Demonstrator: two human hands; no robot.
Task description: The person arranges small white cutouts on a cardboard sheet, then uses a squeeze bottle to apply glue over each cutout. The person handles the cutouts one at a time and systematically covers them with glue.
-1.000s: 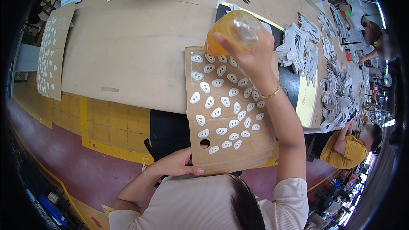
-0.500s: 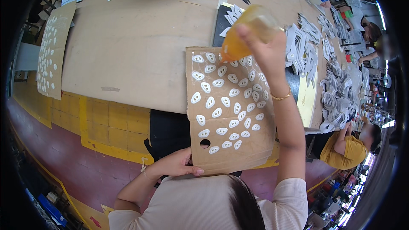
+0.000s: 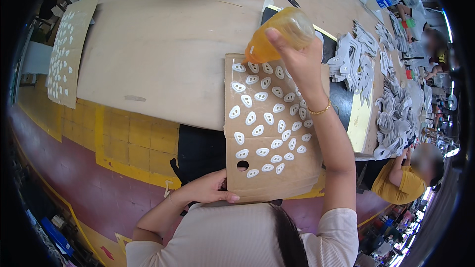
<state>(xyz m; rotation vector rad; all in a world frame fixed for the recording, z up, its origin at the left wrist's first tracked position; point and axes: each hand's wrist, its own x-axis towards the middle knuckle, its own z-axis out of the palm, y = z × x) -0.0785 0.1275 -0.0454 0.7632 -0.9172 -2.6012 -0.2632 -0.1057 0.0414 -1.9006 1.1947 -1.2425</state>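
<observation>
The left hand [image 3: 210,190] lay nearest the person, at the low edge of the cardboard sheet [image 3: 297,178]. Its fingers [image 3: 228,198] were bent only a little and pressed on the sheet's near edge, beside a round hole [image 3: 242,165]. They pinned the sheet but did not wrap around anything. If that hand slipped, the sheet could slide, because part of it hung off the edge of the surface [image 3: 163,54] over a dark gap.

On the sheet sat rows of small white pieces [image 3: 269,118], close together. A bump could knock them out of their rows.

Farther away, the right hand [image 3: 297,62] was up over the far end of the sheet. Its fingers [image 3: 274,37] were curled tight around an orange bottle [image 3: 279,34]. The bottle was tipped, with its tip pointing down at the top row of pieces. I think a hard squeeze could let out too much and make a mess on the cardboard. A shaky hand could also miss a piece.

Beyond that, piles of white cut shapes [image 3: 354,62] lay on the surface to the right, near enough to catch a stray drop.
</observation>
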